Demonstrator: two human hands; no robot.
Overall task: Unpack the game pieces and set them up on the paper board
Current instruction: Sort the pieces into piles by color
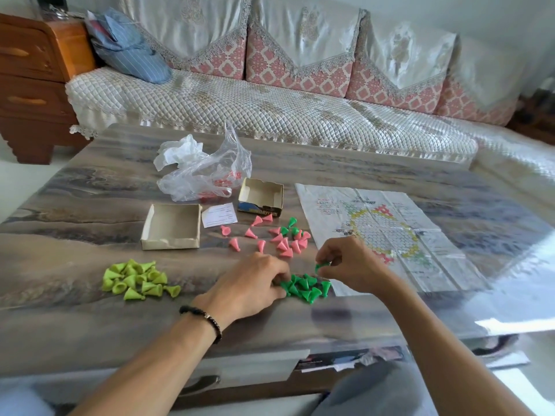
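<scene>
The likeliest slip from here, as I judge it, is scattering: the dark green pieces (304, 288) lie in a loose heap at the near edge of the paper board (387, 235), and my left hand (255, 285) is pressed right against that heap, so a careless sweep could roll the little cones off across the glossy tabletop (90, 199) or in among the pink pieces (280, 240) just behind. A few dark green ones are already mixed into that pink scatter, so colours could get muddled if I hurry. The board itself is thin creased paper lying flat; dragging my right wrist over its corner could shift or crumple it, and any piece stood on it might topple. The yellow-green pieces (138, 279) sit in their own pile well to the left, out of harm's way, and the two empty box halves (171, 226) and the plastic bag (207, 175) lie farther back. My left hand rests knuckles-up on the tabletop, fingers curled into the edge of the green heap; I cannot tell whether they actually grip a piece. My right hand (350, 264) hovers just above the same heap, over the board's near corner, with one dark green piece pinched between thumb and fingertips, both forearms reaching in from below.
</scene>
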